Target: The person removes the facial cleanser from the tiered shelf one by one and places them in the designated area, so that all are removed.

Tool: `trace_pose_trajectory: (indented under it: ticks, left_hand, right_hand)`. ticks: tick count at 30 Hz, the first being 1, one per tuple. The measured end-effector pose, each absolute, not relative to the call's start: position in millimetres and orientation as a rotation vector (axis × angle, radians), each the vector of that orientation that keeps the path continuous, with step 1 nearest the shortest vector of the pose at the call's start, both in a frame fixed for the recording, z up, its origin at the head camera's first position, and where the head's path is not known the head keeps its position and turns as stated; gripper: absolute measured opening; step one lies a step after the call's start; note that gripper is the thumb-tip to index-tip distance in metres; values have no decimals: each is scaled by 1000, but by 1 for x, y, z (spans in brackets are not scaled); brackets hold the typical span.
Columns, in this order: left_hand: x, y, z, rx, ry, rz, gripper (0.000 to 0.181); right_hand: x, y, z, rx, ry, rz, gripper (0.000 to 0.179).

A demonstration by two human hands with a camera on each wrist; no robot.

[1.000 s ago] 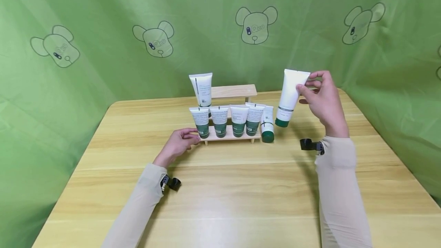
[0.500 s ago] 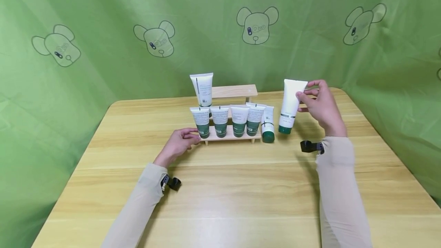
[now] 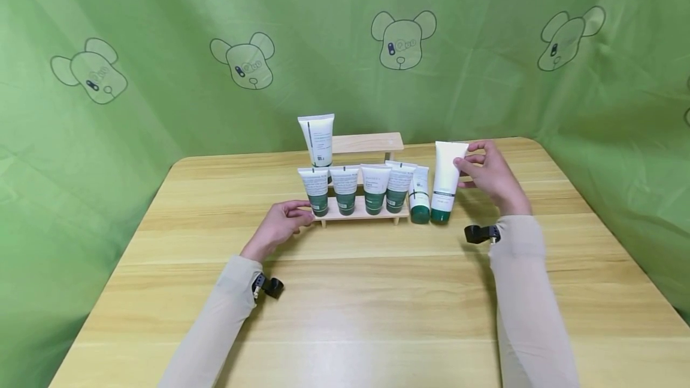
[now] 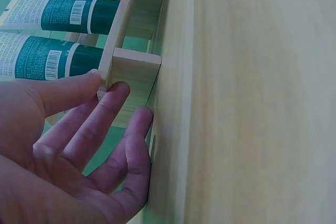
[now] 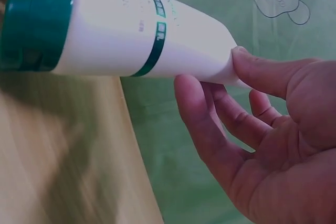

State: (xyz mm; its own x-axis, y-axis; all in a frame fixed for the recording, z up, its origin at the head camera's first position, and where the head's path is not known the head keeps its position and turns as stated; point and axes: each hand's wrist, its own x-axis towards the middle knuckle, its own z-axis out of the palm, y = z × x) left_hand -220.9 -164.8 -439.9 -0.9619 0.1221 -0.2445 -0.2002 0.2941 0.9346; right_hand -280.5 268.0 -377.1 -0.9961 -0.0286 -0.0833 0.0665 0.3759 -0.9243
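Note:
My right hand [image 3: 492, 178] pinches a tall white squeeze tube [image 3: 446, 175] near its flat end, with the thumb in front and fingers behind. Its green cap points down, close beside a shorter white tube [image 3: 419, 193] with a green cap. At the left end of a stepped wooden display stand [image 3: 357, 213], my left hand [image 3: 280, 223] pinches the front shelf's corner. The left wrist view shows the thumb [image 4: 79, 90] by a tube's green cap and a fingertip below the shelf edge. Several small white-and-green tubes [image 3: 345, 187] stand cap down along that shelf.
Behind the row, a larger white tube [image 3: 319, 139] stands at the stand's left side. The upper shelf [image 3: 366, 142] runs right of it. A green curtain [image 3: 323, 5] hangs behind the wooden table [image 3: 345, 304].
My right hand has lowered the tall white tube and brought it left, close beside the shorter white tube. The left hand has stayed at the stand's corner.

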Motion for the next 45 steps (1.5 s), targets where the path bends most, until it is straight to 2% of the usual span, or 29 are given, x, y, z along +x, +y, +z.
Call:
trace_pose_trajectory:
  ticks: [25,38,45]
  left_hand:
    - [-221,-165,-442,-68,2314,1716,41]
    - [-222,-165,-442,-55,2312,1724,42]
    - [-221,-165,-441,-61,2310,1728,41]
  right_hand:
    - [-295,273,-423,194,2367,-1665,65]
    - [-299,273,-431,164,2335,-1620,61]
    - [-299,273,-429,133,2321,-1598,68]
